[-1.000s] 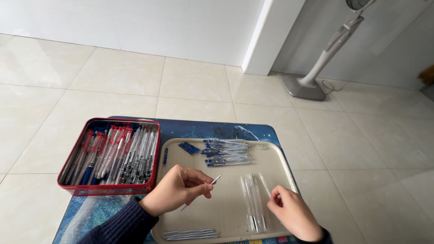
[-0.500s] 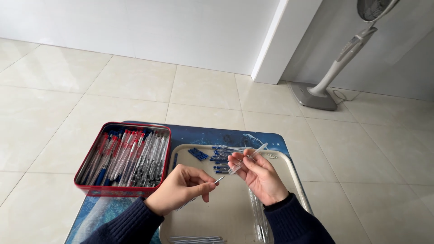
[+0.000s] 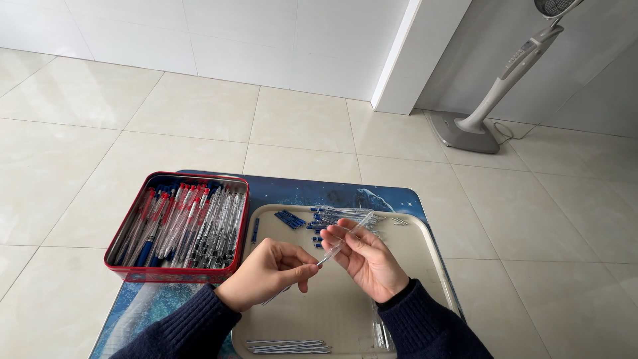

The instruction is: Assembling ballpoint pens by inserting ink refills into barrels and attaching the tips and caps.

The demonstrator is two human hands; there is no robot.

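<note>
The left hand [image 3: 266, 271] pinches a thin pen refill [image 3: 292, 284] between thumb and forefinger, its tip pointing up and to the right. The right hand [image 3: 365, 259] closes its fingers on a clear plastic pen barrel [image 3: 347, 237], whose lower end meets the refill's tip just between the two hands. Both grips hang over a beige plastic tray [image 3: 425, 247]. Beyond the right hand's fingers lies a heap of blue pen parts and clear barrels [image 3: 319, 219]. Left of the left hand stands a red metal tin [image 3: 176, 274] packed with finished pens. Below both wrists rest more loose refills [image 3: 287, 346].
</note>
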